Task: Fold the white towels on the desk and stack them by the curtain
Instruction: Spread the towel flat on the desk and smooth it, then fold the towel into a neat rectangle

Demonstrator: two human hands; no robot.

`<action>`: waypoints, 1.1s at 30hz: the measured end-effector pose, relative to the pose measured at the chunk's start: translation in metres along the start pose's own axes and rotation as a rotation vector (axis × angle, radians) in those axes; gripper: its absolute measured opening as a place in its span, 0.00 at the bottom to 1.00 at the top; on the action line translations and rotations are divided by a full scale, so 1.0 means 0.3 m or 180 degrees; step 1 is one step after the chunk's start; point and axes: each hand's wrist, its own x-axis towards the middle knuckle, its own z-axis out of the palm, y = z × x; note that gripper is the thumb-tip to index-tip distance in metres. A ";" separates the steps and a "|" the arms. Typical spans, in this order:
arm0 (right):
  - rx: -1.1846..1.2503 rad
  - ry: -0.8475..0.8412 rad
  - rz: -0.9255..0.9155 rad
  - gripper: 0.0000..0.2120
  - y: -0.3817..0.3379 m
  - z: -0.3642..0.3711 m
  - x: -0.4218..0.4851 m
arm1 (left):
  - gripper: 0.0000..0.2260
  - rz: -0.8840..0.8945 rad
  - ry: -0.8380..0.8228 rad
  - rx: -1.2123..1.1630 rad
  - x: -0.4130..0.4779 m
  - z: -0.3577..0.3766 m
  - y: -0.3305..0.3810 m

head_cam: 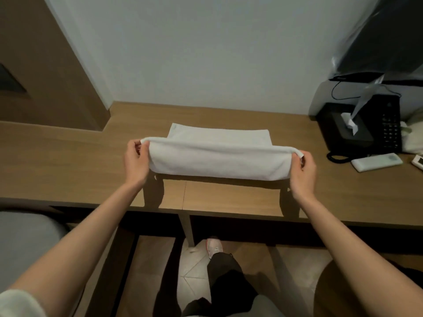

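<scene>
A white towel [217,160] lies across the middle of the wooden desk [68,161]. Its near part is lifted off the desk and doubled over, while its far part lies flat toward the wall. My left hand [136,160] pinches the towel's left end at the fold. My right hand [303,171] pinches the right end the same way. Both hands hold the fold stretched level above the desk. I see no curtain for certain.
At the desk's right end stand a black tissue box [343,126], a black telephone [389,124], a white remote [376,161] and a screen wrapped in plastic [384,42]. A grey seat [27,243] is at lower left. My leg and shoe [214,247] are below the desk edge.
</scene>
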 end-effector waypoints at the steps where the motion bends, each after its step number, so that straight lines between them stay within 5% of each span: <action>1: -0.0007 0.0028 -0.0014 0.07 -0.004 0.023 0.032 | 0.12 -0.0028 0.0016 -0.0025 0.040 0.020 0.004; 20: -0.0771 -0.0408 0.0898 0.15 0.149 0.357 0.521 | 0.08 -0.0536 -0.0135 0.0570 0.486 0.408 -0.073; 27: -0.1566 -0.0463 0.0465 0.11 0.172 0.397 0.574 | 0.10 -0.0353 -0.0226 0.1051 0.498 0.438 -0.129; 33: -0.1617 -0.0263 0.0500 0.12 0.166 0.417 0.581 | 0.06 -0.1011 0.0158 0.0517 0.565 0.459 -0.143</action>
